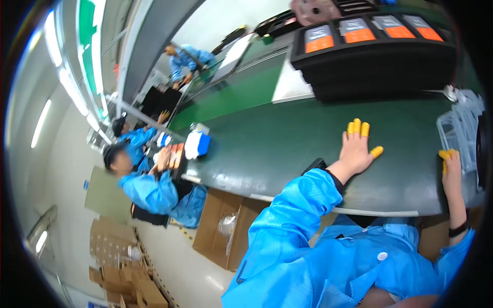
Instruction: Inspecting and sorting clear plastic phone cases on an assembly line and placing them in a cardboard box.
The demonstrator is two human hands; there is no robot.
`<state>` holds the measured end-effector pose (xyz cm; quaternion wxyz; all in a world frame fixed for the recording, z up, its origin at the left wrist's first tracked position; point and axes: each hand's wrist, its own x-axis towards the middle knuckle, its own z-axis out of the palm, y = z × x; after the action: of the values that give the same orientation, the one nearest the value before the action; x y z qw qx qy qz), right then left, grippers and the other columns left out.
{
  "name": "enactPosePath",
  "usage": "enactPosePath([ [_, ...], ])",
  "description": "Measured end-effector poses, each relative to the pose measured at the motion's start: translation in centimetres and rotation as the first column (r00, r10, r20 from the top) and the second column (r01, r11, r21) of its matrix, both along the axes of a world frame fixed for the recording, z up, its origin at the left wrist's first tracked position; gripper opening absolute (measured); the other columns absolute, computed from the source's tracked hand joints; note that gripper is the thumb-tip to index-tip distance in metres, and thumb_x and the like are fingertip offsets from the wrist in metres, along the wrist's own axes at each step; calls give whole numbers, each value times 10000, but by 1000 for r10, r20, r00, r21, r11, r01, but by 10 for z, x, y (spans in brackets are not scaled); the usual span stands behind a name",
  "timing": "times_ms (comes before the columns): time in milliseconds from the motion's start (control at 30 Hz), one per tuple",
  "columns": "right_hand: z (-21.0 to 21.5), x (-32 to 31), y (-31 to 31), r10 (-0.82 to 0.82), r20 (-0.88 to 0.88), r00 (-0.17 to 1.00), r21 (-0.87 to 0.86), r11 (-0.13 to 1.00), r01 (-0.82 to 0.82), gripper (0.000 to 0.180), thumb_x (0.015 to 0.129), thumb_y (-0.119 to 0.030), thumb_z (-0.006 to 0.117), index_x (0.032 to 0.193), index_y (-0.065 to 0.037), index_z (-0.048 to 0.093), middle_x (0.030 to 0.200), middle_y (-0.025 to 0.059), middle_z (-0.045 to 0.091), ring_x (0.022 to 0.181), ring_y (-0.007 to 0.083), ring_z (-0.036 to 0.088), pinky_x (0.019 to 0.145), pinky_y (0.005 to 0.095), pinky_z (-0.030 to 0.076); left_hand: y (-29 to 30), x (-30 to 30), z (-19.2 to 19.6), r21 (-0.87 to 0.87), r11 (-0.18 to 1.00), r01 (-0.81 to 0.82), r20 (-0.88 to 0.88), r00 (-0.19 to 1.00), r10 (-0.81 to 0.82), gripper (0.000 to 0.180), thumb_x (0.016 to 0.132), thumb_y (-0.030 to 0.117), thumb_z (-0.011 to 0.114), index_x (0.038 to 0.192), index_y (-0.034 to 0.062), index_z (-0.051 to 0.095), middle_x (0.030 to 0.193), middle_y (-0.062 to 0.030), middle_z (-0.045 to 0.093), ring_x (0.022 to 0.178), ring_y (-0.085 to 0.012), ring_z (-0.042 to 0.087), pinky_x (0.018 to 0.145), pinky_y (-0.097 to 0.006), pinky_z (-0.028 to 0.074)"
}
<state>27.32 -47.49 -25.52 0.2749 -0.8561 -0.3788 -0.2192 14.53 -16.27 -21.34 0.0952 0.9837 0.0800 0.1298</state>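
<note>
Left hand [355, 151] lies flat, palm down, on the dark green counter [267, 138], fingers [358, 127] spread and capped in yellow rubber cots. Right hand [450, 169] rests at the counter's right end, its yellow-capped fingers touching a stack of clear plastic trays [458, 126]. Beyond the left hand stands a stack of black moulded trays [375, 61] carrying orange-and-grey labelled packs. Both forearms wear blue smock sleeves. Further along the counter, other people in blue smocks [146, 187] sit working. Brown cardboard boxes [226, 231] sit under the counter edge.

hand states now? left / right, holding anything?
Left hand: open, flat on the green belt, holding nothing.
Right hand: at the clear plastic trays; grip cannot be told.
</note>
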Motion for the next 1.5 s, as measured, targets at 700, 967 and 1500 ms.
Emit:
enactPosePath([
  [700,123,25,-99,-629,149,763,140,777,614,463,744,-383,576,1047,-39,511,1052,155,469,990,304,432,849,374,359,-27,38,10,-39,988,147,-209,966,-152,702,805,404,473,1290,-21,197,1349,-237,113,1249,-382,101,1004,-480,78],
  [967,115,59,-125,-387,-27,922,-26,922,387,353,760,-239,569,1053,-45,531,1038,135,508,977,298,455,851,350,371,-37,45,13,-81,978,191,-152,968,-201,646,807,401,465,1246,-39,291,1316,-257,190,1232,-391,149,996,-492,103],
  [1500,93,28,-26,-247,256,935,-245,919,310,383,638,-161,647,989,-49,542,1068,127,503,1013,302,442,867,392,359,-39,36,14,-67,981,180,9,984,-180,604,773,441,497,1203,30,392,1267,-227,306,1191,-363,256,951,-466,219],
])
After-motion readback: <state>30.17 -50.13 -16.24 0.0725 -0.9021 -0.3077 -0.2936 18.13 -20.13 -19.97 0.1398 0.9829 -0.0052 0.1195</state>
